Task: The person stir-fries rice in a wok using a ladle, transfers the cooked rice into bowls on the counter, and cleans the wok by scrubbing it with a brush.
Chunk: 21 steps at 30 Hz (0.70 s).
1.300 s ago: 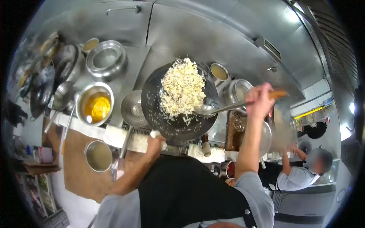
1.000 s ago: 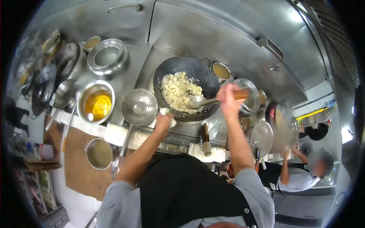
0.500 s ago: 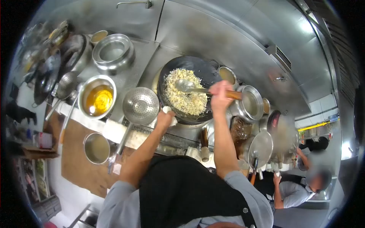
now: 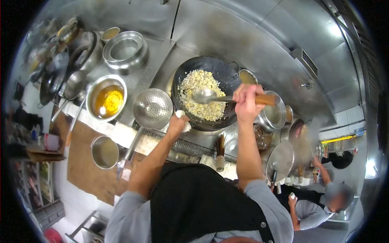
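A black wok stands on the range in front of me, holding what looks like fried rice with yellow egg bits. My right hand is closed round the wooden handle of a metal ladle, whose bowl rests on the rice. At the wok's near left edge, my left hand is closed on a folded white cloth. The cloth touches the rim, and my fingers hide the part beneath. Left of this hand lies a perforated strainer.
A bowl of yellow oil, a lidded steel pot and a small pot are at left. Right of the wok stand another steel pot and a bamboo brush. A co-worker works at far right.
My right hand has moved right, and the ladle's bowl has shifted toward me across the rice. My left hand keeps its place at the rim. The co-worker's raised arm has moved, with a dark pan near it.
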Each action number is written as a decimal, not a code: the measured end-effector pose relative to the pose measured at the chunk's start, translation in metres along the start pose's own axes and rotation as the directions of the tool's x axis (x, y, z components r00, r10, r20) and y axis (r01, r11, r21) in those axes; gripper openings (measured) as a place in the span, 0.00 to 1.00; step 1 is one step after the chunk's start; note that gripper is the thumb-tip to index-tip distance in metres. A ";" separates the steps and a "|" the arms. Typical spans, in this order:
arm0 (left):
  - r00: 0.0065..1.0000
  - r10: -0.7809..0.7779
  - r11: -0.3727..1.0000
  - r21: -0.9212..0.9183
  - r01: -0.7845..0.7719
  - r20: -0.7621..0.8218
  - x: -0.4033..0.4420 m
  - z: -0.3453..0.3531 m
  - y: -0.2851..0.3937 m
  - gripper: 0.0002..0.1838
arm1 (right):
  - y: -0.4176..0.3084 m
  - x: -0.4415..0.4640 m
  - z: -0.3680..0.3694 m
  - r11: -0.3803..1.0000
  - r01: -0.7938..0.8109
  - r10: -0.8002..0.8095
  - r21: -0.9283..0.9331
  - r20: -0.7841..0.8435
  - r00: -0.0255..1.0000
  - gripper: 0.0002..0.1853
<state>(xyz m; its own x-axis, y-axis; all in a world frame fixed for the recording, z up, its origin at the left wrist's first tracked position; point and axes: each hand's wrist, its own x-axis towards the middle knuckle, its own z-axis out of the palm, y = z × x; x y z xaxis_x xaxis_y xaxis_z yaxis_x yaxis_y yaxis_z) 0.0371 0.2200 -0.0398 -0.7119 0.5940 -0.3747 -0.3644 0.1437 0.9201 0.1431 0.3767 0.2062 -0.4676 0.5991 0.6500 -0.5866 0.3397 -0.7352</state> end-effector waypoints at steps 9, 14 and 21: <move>0.993 -0.056 0.997 -0.038 0.060 0.104 -0.007 -0.003 0.011 0.15 | 0.008 0.013 -0.010 0.986 0.096 -0.088 0.136 -0.062 0.994 0.14; 0.998 -0.055 0.998 0.039 0.054 0.032 -0.012 -0.001 0.023 0.15 | 0.056 0.009 -0.011 0.984 -0.150 0.140 -0.100 -0.102 0.985 0.16; 0.998 -0.043 0.997 0.071 0.040 0.039 -0.012 -0.003 0.016 0.17 | 0.058 0.003 -0.021 0.996 -0.062 0.049 -0.058 -0.198 0.979 0.19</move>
<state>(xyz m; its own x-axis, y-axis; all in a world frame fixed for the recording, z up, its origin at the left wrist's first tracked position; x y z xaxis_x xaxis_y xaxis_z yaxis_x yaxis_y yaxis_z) 0.0385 0.2128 -0.0205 -0.6713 0.6179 -0.4093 -0.3495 0.2232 0.9100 0.1220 0.4131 0.1614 -0.3554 0.7469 0.5620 -0.5174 0.3435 -0.7837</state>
